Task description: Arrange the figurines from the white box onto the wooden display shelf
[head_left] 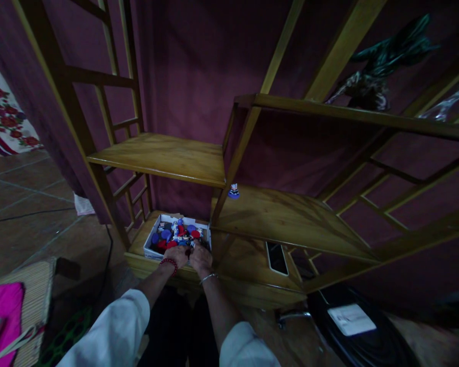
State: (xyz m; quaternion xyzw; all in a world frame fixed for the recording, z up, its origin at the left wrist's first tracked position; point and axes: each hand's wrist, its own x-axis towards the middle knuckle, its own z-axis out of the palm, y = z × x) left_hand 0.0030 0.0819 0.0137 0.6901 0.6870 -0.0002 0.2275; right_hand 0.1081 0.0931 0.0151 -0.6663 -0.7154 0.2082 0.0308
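Note:
Both my hands are at the near right edge of a shallow white cardboard box [149,243] on the low wooden shelf. It is filled with small figures [181,232] in red, blue-purple, white and black. My left hand [176,256], with a red bead bracelet at the wrist, has its fingers curled inward. Close beside it, my right hand [201,258], wearing a silver bracelet, is closed the same way. A small dark red bit shows between the fingertips, too small to name. One white-and-dark figure on a blue base [233,191] stands alone on the shelf to the right.
Wooden shelf boards [164,153] and slanting posts surround the box. A phone-like dark panel with a white rim [277,258] lies at the lower right. A green sculpture [396,56] stands high right. Pink cloth [3,316] lies on a woven seat, left.

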